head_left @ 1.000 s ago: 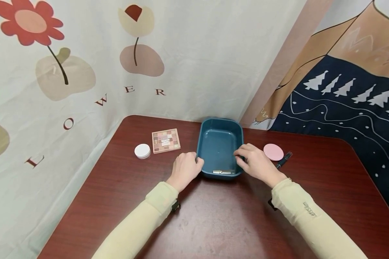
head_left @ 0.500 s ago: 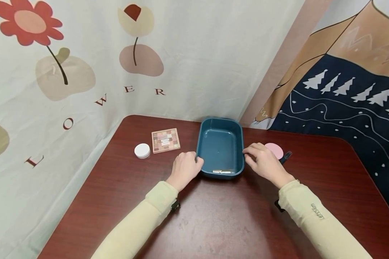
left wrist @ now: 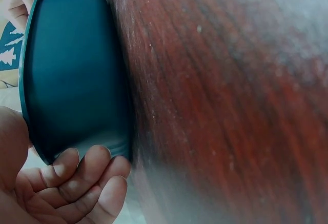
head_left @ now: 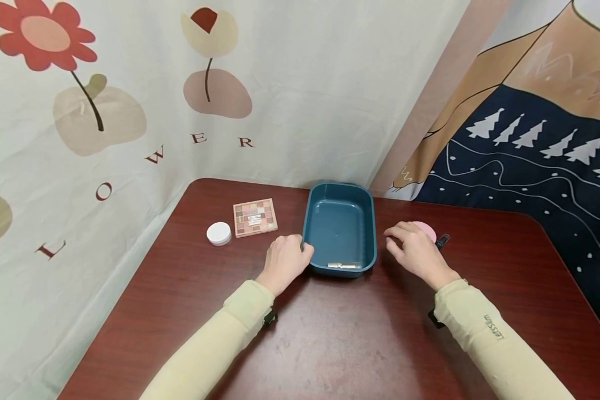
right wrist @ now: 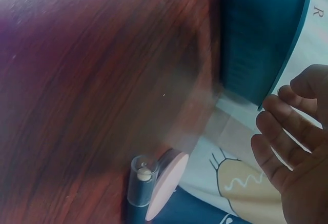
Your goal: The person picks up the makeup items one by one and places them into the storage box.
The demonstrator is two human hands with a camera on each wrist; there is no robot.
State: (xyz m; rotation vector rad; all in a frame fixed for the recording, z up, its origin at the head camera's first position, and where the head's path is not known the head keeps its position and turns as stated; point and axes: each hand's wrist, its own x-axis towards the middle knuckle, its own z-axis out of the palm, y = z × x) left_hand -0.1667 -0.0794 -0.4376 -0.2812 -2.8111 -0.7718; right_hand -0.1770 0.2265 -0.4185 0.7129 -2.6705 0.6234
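A dark blue plastic bin (head_left: 336, 219) sits on the table near the curtain. My left hand (head_left: 286, 261) grips its near left rim. In the left wrist view the thumb is at the rim and the fingertips (left wrist: 96, 158) curl against the outer wall. A slim silver tube (head_left: 341, 265) with a clear end lies inside, along the near wall. My right hand (head_left: 416, 250) is right of the bin, fingers loosely bent and holding nothing. It partly covers a pink round disc (head_left: 426, 229) and a dark tube with a clear cap (right wrist: 140, 188).
Left of the bin, a flat eyeshadow palette (head_left: 255, 218) lies on the dark red wooden table (head_left: 325, 339). Beside it stands a white round jar (head_left: 219, 234). A printed curtain (head_left: 300, 111) hangs behind the table, and a navy patterned cloth (head_left: 535, 155) on the right.
My right hand has moved from over the bin's right rim outward to the right, now overlapping more of the pink disc. The left hand stays at the rim, and the bin has hardly moved.
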